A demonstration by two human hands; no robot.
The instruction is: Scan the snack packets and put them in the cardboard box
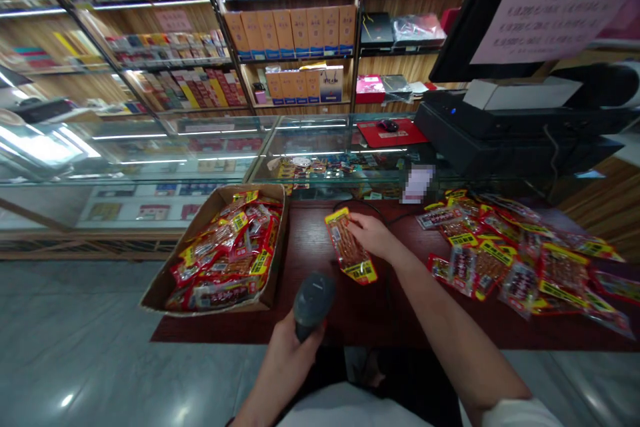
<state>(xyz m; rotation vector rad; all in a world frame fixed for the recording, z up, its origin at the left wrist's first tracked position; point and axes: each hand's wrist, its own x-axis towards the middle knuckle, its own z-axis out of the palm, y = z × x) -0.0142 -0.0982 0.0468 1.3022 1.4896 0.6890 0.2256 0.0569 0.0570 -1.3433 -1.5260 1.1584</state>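
My left hand (287,360) is wrapped round the handle of a dark grey barcode scanner (315,300), whose head points forward over the table's front edge. A red and yellow snack packet (345,247) with a clear window is gripped at its upper right edge by my right hand (373,235), above the dark red tabletop (310,233). To the left, an open cardboard box (277,240) is filled with similar packets (235,240). On the right side of the table lies a loose heap of snack packets (493,260).
Behind the table stands a glass display counter (200,147), with a red mat (415,137) and a mouse (389,125) on it. A black monitor (450,33) with a paper sheet rises at the right. Shelves with boxed goods (295,33) line the back wall.
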